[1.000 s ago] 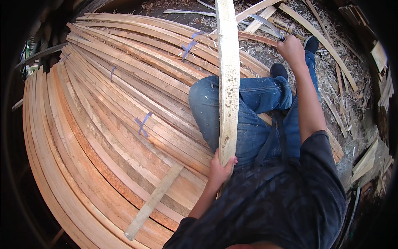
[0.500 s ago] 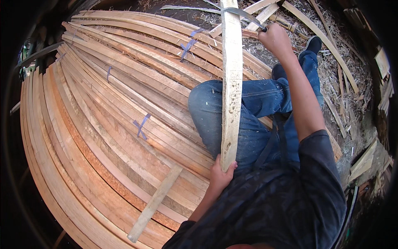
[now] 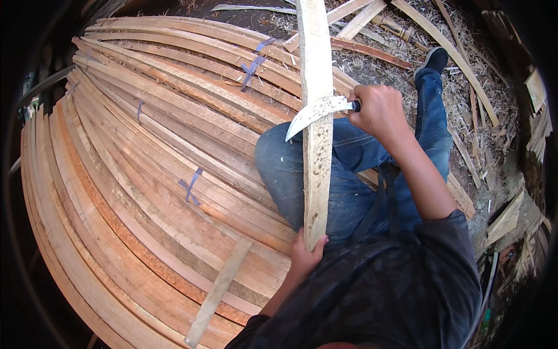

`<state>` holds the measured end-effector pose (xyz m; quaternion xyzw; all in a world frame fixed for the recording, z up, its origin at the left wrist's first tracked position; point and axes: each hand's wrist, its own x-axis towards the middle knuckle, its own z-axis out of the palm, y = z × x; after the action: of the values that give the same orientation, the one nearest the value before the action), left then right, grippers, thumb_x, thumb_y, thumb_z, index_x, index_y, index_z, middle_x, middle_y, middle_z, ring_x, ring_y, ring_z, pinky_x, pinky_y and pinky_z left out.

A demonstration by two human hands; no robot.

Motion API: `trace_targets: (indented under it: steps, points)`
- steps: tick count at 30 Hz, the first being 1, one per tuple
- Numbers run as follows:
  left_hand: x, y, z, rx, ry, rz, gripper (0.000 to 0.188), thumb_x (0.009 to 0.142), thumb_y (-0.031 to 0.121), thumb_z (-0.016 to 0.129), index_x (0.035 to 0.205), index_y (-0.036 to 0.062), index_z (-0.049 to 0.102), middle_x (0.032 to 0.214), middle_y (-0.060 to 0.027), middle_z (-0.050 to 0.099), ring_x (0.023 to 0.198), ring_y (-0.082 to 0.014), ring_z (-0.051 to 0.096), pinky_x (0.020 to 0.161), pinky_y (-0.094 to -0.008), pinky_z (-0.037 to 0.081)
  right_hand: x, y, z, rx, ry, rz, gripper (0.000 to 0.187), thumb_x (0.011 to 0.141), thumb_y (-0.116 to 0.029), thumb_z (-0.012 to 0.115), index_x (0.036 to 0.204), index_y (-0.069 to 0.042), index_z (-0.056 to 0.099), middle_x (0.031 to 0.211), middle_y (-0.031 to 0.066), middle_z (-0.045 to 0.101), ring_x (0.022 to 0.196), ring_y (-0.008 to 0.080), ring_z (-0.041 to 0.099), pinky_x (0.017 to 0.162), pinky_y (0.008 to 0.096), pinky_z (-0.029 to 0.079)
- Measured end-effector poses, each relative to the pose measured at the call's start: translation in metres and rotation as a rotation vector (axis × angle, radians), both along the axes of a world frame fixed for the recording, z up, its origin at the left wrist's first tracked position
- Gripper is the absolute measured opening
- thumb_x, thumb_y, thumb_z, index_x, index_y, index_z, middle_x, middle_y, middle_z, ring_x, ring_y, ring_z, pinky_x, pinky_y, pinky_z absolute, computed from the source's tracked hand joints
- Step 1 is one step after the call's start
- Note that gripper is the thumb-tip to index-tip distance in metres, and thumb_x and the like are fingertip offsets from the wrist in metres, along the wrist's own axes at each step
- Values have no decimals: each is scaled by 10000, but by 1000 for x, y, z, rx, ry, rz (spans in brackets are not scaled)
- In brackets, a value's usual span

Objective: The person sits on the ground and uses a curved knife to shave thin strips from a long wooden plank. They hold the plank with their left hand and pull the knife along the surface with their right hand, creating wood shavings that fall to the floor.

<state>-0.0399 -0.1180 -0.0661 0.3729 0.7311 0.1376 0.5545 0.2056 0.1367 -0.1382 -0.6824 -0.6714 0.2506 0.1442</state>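
Long wooden planks [image 3: 133,192] fan out in a broad bed to the left of the left grip [image 3: 307,256]. That grip pinches the near end of a pale strip [image 3: 317,157], which runs away from it, passing left of the right grip [image 3: 381,113]. A short flat stick [image 3: 220,294] lies on the planks, left of and nearer than the left grip. The right grip is closed round the handle of a curved knife [image 3: 318,109], its blade crossing above the strip.
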Motion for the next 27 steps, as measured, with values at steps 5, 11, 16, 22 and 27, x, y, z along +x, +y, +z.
trace_targets:
  steps: [5, 11, 16, 22, 27]
  points:
    - [0, 7, 6, -50, -23, -53, 320, 887, 50, 660, 1146, -69, 513, 868, -127, 704, 786, -160, 695, 732, -288, 546, 39, 61, -37, -1, -39, -389, 239, 720, -211, 637, 782, 4, 719, 756, 245, 683, 738, 394, 686, 704, 464, 547]
    - [1, -1, 1, 15, 17, -2, 305, 867, 185, 719, 1031, -32, 579, 817, -142, 723, 806, -243, 728, 734, -351, 554, 56, 62, 2, 4, 16, -378, 235, 722, -196, 618, 754, 16, 715, 712, 245, 667, 713, 400, 676, 693, 476, 537]
    - [-1, -8, -3, 30, 89, -73, 304, 868, 188, 717, 1043, -20, 582, 812, -137, 720, 800, -265, 726, 732, -357, 551, 13, 40, 19, 60, -51, -6, 150, 707, -166, 664, 743, -37, 731, 653, 185, 658, 602, 352, 656, 584, 414, 528]
    - [3, 2, 4, -42, 48, 15, 326, 864, 227, 725, 1042, -12, 592, 825, -158, 709, 800, -298, 712, 718, -366, 544, 22, 103, -20, 66, -108, -154, 225, 676, -215, 666, 763, -18, 730, 708, 228, 669, 709, 378, 688, 676, 451, 557]
    - [-7, -6, -1, 34, 112, -111, 360, 856, 267, 736, 1046, -4, 592, 845, -179, 694, 796, -308, 707, 714, -376, 543, 133, 150, -62, -84, -110, -499, 348, 782, -264, 608, 877, 58, 698, 879, 292, 676, 853, 440, 666, 767, 476, 523]
